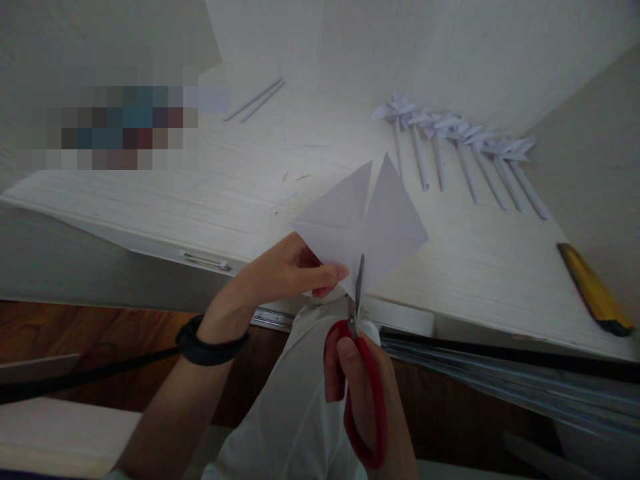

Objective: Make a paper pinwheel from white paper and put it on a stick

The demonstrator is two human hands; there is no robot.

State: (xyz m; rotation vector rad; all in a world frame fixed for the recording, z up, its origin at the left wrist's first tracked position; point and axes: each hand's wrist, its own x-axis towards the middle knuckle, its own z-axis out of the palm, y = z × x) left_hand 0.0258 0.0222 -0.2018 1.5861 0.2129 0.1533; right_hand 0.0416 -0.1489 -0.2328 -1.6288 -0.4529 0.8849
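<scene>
My left hand (290, 270) pinches the lower left part of a white paper square (370, 223) and holds it up over the desk's front edge. The paper has slits cut in from its corners. My right hand (365, 380) grips red-handled scissors (356, 347), thumb through one loop. The blades point up and meet the paper's bottom corner. A dark band sits on my left wrist.
A row of several white paper pinwheels on rolled sticks (455, 147) lies at the back right of the pale wooden desk (200, 193). A yellow utility knife (593, 290) rests at the right edge. Two thin paper sticks (255, 100) lie at the back.
</scene>
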